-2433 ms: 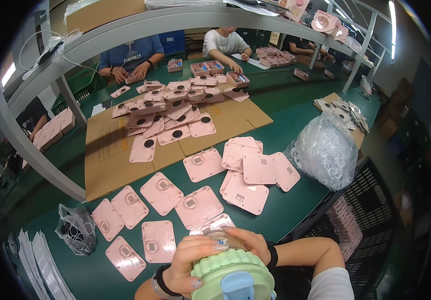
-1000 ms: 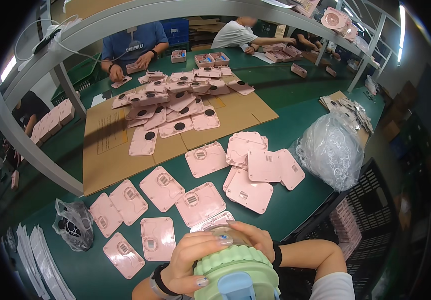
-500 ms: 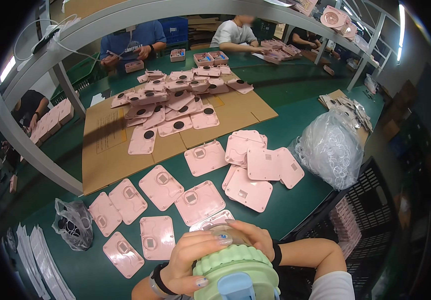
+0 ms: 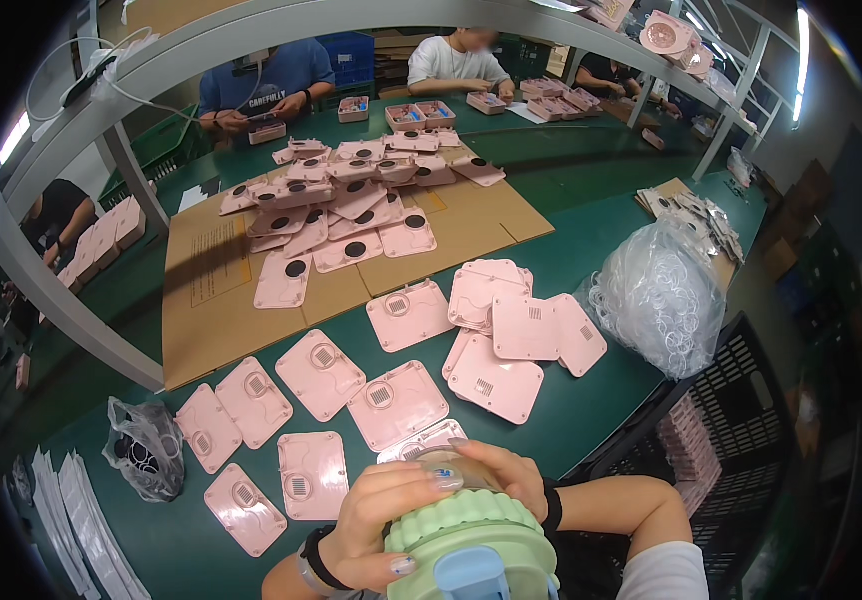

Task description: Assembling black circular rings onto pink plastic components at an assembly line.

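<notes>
cup point(image 4: 471, 535) with a green lid and a blue flap point(image 4: 471, 574) is at the bottom middle, close to the person, at the near side of the green surface point(image 4: 591, 410). the left hand point(image 4: 386, 520) has its grip curled around the left and far side of the cup, with the thumb on the green part. the right hand point(image 4: 507, 478) has its grip wrapped around the clear part on the right. i cannot tell if the cup rests on anything.

a pink plate point(image 4: 426, 438) lies just past the hands, partly hidden by them. more loose pink plates point(image 4: 399, 405) lie flat to the left and ahead, and some are piled up point(image 4: 527, 328) to the right. farther off, a brown cardboard sheet point(image 4: 201, 345) holds a big heap of pink plates with black circles point(image 4: 351, 205). a clear bag of white rings point(image 4: 666, 300) sits on the right, and a small bag of black rings point(image 4: 146, 455) sits on the left, near long white strips point(image 4: 96, 525). a black basket point(image 4: 741, 400) with pink pieces point(image 4: 689, 445) is beside the surface. across from here, people in blue point(image 4: 271, 92) and white point(image 4: 456, 68) shirts sit with small pink boxes point(image 4: 406, 117).
</notes>
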Tool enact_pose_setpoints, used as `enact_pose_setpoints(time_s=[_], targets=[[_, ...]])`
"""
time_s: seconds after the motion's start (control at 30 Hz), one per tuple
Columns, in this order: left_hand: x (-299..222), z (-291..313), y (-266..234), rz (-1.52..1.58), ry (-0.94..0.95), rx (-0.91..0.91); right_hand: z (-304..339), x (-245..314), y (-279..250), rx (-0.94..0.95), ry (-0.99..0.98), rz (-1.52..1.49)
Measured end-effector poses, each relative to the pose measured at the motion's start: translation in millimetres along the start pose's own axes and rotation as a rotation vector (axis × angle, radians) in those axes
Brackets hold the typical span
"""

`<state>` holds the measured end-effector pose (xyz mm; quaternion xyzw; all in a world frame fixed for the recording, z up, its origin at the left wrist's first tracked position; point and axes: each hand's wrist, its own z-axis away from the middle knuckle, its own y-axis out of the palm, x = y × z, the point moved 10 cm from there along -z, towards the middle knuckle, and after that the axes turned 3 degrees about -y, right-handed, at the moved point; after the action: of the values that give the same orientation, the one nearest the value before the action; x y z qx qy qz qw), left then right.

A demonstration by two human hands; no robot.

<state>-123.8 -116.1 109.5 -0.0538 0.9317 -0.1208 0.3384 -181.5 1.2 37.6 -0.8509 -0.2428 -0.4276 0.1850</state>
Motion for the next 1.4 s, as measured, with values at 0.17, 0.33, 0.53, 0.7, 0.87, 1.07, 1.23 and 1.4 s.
enact_pose_setpoints(time_s=[0.17,0.33,0.53,0.7,0.87,1.07,1.23,1.4], targets=[[1,0,0,0.008,-0.009,0.011,3,-4,1,-0.005,0.012,-0.024],[0,-1,0,-0.024,-0.006,0.037,4,-4,0,-0.012,0.006,-0.02],[-4,-3,0,-0.03,0.025,0.001,3,-5,0,0.011,0.023,-0.01],[-2,-1,-1,-0.047,0.033,0.01,1,-4,0,0.001,0.013,-0.019],[-1,-1,0,-0.036,-0.001,0.04,2,-4,1,-0.008,0.013,-0.025],[5,-3,1,-0.033,-0.042,0.079,-1,-3,0,-0.006,0.019,-0.025],[6,1,1,-0.05,-0.011,-0.038,-1,-5,1,0.007,0.027,-0.059],[13,10,-3,0.085,-0.067,-0.061,-7,2,2,0.007,0.005,-0.069]])
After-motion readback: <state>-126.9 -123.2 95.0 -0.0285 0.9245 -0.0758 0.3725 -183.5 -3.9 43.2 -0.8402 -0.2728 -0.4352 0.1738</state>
